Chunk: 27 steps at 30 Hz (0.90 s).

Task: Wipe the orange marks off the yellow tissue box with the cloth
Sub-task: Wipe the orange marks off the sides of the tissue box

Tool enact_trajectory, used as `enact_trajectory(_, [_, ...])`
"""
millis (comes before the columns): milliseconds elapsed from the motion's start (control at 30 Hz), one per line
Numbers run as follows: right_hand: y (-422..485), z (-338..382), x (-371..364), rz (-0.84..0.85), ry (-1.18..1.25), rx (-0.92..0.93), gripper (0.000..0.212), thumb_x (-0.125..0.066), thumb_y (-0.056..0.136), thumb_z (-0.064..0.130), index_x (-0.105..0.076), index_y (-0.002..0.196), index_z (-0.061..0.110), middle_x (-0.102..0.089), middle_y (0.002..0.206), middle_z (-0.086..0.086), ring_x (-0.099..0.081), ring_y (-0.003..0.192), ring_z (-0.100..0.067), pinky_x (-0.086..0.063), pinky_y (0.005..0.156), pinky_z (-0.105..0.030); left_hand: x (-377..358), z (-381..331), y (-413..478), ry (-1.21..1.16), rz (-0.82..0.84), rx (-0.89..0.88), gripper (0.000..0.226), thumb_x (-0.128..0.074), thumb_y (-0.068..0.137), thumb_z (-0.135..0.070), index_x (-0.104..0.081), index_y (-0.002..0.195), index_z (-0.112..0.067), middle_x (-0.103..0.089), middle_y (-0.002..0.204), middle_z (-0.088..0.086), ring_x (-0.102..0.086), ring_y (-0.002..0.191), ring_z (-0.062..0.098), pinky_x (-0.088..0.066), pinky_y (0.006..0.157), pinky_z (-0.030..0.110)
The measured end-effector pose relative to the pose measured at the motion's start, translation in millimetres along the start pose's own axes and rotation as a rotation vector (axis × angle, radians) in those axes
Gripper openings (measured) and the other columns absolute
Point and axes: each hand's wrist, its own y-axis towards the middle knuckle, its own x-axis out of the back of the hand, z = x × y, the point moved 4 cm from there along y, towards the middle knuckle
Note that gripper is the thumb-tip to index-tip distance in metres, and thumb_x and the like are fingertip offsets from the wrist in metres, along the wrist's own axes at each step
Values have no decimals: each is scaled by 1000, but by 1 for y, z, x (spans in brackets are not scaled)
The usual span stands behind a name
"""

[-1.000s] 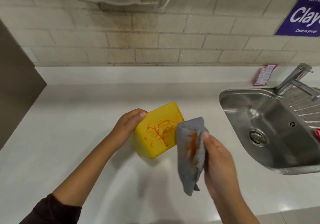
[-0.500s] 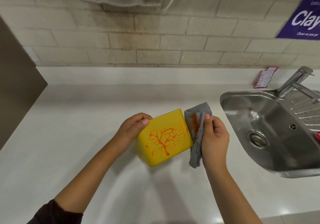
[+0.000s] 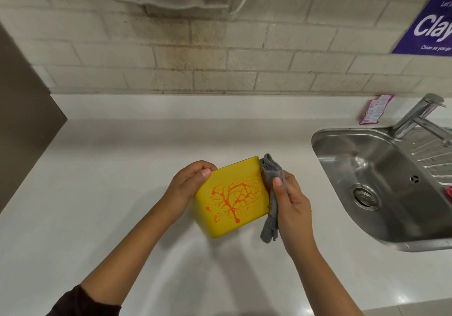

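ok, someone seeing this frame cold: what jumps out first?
The yellow tissue box at centre, its upper face covered in branching orange marks, gripped by the left hand. The right hand presses a grey cloth against the box's right edge. A steel sink sits at right.

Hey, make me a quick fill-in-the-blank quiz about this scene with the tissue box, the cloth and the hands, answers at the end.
1. The left hand steadies the tissue box, whose colour is ____.
2. The right hand holds a cloth coloured ____.
3. The branching marks on the box are ____.
4. The steel sink lies on the box's ____ side.

Answers: yellow; grey; orange; right
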Motion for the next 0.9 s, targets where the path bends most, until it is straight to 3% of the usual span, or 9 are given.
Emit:
enact_trajectory(167, [11, 6, 5, -118, -87, 82, 28, -42, 97, 18, -53, 71, 19, -47, 67, -2, -48, 61, 2, -38, 57, -7, -1, 1, -1, 17, 10, 5, 46, -43, 65, -55, -61, 85, -19, -61, 85, -3, -56, 76, 3, -42, 66, 11])
enact_trajectory(400, [8, 10, -9, -262, -142, 141, 31, -43, 95, 20, -53, 67, 29, -48, 72, 3, -51, 65, 1, -37, 56, -7, -2, 1, -2, 22, 6, 1, 42, -43, 65, -55, -61, 84, -21, -61, 85, -4, -56, 78, 4, -42, 68, 14])
enact_trajectory(533, [6, 20, -17, -248, -242, 247, 27, -41, 96, 25, -59, 77, 34, -51, 84, 11, -54, 73, 5, -38, 58, -5, 0, 3, -2, 23, 4, 12, 43, -43, 64, -55, -62, 85, -23, -61, 87, -5, -57, 81, 4, -43, 70, 16])
enact_trajectory(633, [5, 21, -21, -202, -340, 329, 34, -39, 96, 30, -67, 84, 14, -50, 90, 11, -53, 75, -1, -37, 57, -9, 1, 2, -2, 14, 3, 10, 43, -43, 64, -56, -62, 85, -24, -62, 88, -6, -58, 78, -3, -44, 69, 11])
enact_trajectory(800, [-4, 17, -14, -130, -482, 487, 36, -42, 94, 21, -59, 69, 2, -44, 81, 0, -43, 69, -2, -32, 57, -10, 3, 2, -2, 6, 16, 0, 44, -43, 67, -56, -63, 86, -21, -63, 87, -4, -59, 77, -1, -45, 68, 11])
enact_trajectory(900, [1, 19, -5, -139, -516, 460, 34, -43, 93, 23, -52, 61, 16, -38, 64, 7, -42, 59, -4, -29, 52, -9, 4, 3, -1, -6, 2, -4, 44, -43, 66, -55, -64, 85, -21, -63, 87, -4, -59, 78, -1, -45, 69, 11])
